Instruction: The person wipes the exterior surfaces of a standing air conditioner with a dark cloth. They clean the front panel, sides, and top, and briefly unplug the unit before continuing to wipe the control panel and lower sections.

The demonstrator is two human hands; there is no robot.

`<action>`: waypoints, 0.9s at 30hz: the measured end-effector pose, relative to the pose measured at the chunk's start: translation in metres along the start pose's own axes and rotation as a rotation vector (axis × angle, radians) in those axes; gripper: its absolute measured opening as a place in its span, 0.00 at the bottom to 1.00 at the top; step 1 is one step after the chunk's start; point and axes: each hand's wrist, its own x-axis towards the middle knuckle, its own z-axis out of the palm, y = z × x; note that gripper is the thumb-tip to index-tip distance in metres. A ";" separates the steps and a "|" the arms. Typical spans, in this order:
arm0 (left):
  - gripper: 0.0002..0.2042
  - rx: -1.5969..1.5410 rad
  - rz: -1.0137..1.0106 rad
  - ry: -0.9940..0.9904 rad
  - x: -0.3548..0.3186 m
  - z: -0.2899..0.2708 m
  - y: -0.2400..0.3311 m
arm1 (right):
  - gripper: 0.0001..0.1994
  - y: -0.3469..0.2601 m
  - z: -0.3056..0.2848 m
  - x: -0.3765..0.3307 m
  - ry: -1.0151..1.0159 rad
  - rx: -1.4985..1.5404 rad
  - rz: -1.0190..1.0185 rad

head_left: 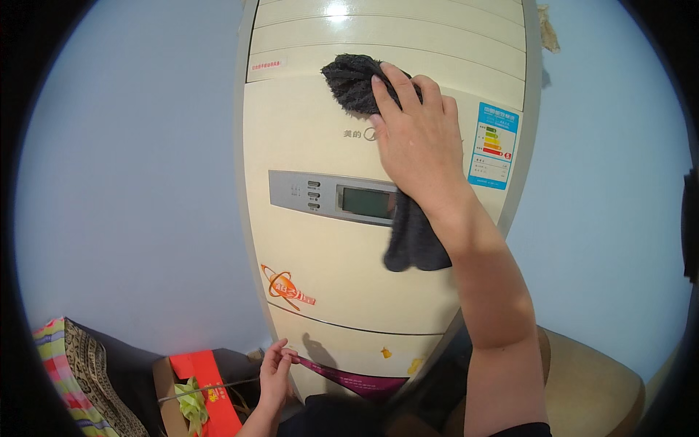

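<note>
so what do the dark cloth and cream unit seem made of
Dark cloth: soft fabric, perhaps microfibre, matte, with a fuzzy edge. Cream unit: smooth and glossy, plastic or painted metal, I can't tell which; its top catches a bright highlight.

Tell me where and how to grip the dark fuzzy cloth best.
Probably by the bunched upper part of the dark fuzzy cloth, from its right side, palm toward the air conditioner, as the right hand has it. The thick folds there give the fingers purchase; the lower end hangs flatter and loose, likely giving less control.
</note>
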 end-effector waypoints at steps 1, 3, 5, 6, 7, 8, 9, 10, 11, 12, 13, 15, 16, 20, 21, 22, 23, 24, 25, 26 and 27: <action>0.17 0.010 0.005 -0.012 0.000 0.001 0.005 | 0.22 0.008 0.000 0.002 -0.004 -0.024 -0.022; 0.17 0.022 0.012 -0.025 0.001 0.000 0.008 | 0.24 0.038 -0.007 0.003 -0.015 -0.075 -0.070; 0.16 0.043 0.024 0.000 -0.003 -0.011 0.014 | 0.24 0.067 -0.020 0.002 -0.027 -0.207 0.056; 0.16 0.059 -0.005 0.018 -0.002 -0.008 0.017 | 0.24 0.095 -0.023 -0.002 0.040 -0.226 0.099; 0.16 0.059 0.006 0.009 -0.001 -0.008 0.017 | 0.24 0.114 -0.029 -0.010 0.056 -0.275 0.151; 0.16 0.062 0.017 0.008 -0.001 -0.010 0.015 | 0.23 0.127 -0.031 -0.017 0.073 -0.315 0.204; 0.16 0.059 0.023 0.000 -0.002 -0.009 0.012 | 0.23 0.136 -0.029 -0.026 0.104 -0.269 0.195; 0.16 0.037 0.017 -0.026 -0.002 -0.003 0.009 | 0.22 0.143 -0.027 -0.038 0.131 -0.231 0.180; 0.16 0.014 0.014 -0.050 0.000 0.006 0.009 | 0.22 0.144 -0.028 -0.047 0.160 -0.192 0.166; 0.16 0.004 0.008 -0.066 0.001 0.011 0.010 | 0.21 0.139 -0.027 -0.056 0.156 -0.098 0.176; 0.16 0.003 0.026 -0.077 0.001 0.014 0.011 | 0.21 0.133 -0.027 -0.068 0.151 -0.062 0.174; 0.16 0.000 0.054 -0.096 0.000 0.015 0.009 | 0.21 0.118 -0.027 -0.094 0.139 0.011 0.171; 0.17 0.016 0.058 -0.078 -0.002 0.014 0.008 | 0.22 0.106 -0.028 -0.111 0.114 0.019 0.169; 0.17 0.012 0.025 -0.084 -0.009 0.012 0.003 | 0.21 0.045 -0.037 -0.199 -0.063 -0.003 0.251; 0.17 0.027 0.026 -0.077 -0.011 0.011 0.001 | 0.21 0.031 -0.035 -0.228 -0.049 0.014 0.206; 0.17 0.040 0.025 -0.074 -0.011 0.010 -0.001 | 0.20 0.015 -0.033 -0.259 -0.084 -0.051 0.164; 0.17 0.058 0.021 -0.069 -0.013 0.009 -0.001 | 0.20 -0.001 -0.029 -0.293 -0.123 -0.019 0.161; 0.17 0.081 0.032 -0.056 -0.017 0.007 0.002 | 0.17 -0.022 -0.028 -0.314 -0.053 0.040 0.016; 0.16 0.073 0.018 -0.062 -0.018 0.007 0.001 | 0.14 -0.039 -0.025 -0.348 -0.099 0.117 0.006; 0.16 0.065 0.009 -0.061 -0.019 0.005 0.000 | 0.12 -0.061 -0.030 -0.370 -0.234 0.208 -0.009; 0.16 0.059 0.000 -0.056 -0.022 0.003 -0.001 | 0.12 -0.077 -0.036 -0.385 -0.431 0.367 -0.047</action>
